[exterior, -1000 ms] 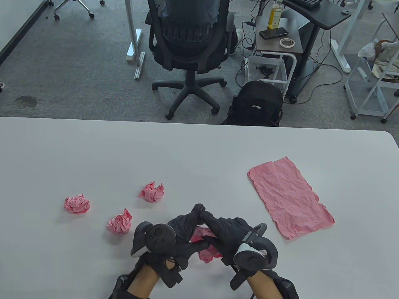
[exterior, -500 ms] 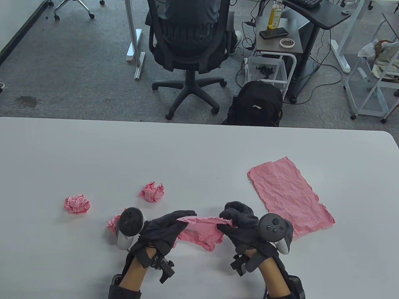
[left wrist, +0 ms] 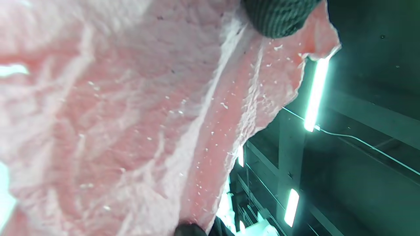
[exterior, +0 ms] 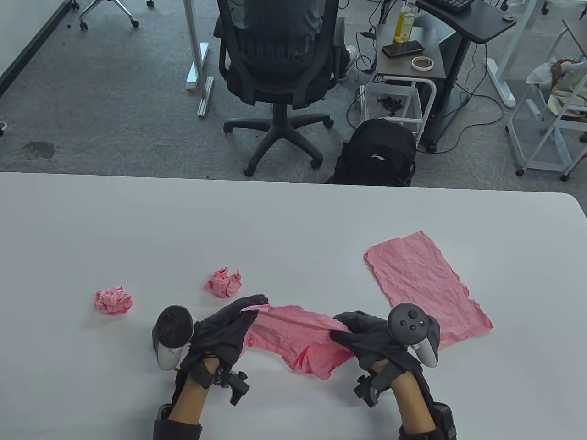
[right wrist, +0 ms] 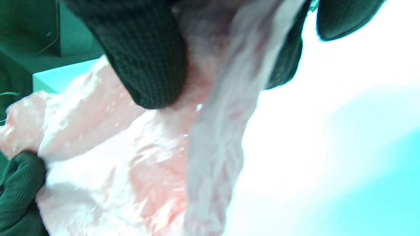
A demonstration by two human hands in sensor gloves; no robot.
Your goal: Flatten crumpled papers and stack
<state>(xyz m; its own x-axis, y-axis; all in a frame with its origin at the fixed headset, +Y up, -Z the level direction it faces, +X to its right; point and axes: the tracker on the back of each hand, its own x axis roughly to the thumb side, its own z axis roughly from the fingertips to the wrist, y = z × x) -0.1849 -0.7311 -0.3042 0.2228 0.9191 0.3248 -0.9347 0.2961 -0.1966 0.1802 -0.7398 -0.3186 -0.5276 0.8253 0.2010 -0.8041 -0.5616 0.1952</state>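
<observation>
A pink paper (exterior: 298, 337), half unfolded and still creased, hangs stretched between both hands near the table's front edge. My left hand (exterior: 229, 323) pinches its left end. My right hand (exterior: 360, 330) pinches its right end. The same pink paper (left wrist: 131, 124) fills the left wrist view under a gloved fingertip (left wrist: 279, 16). In the right wrist view the pink paper (right wrist: 137, 157) runs between dark gloved fingers (right wrist: 144, 59). A flattened pink sheet (exterior: 424, 291) lies on the table to the right. Two crumpled pink balls lie to the left, one (exterior: 113, 300) farther out and one (exterior: 224, 282) nearer.
The white table (exterior: 284, 229) stretches wide beyond the hands. Behind its far edge stand an office chair (exterior: 279, 64) with a person seated, a black backpack (exterior: 378, 153) on the floor, and a small cart (exterior: 406, 59).
The hands have drawn apart, pulling the crumpled paper open from a small wad into a wide strip. The third ball near the left hand is now hidden behind that hand.
</observation>
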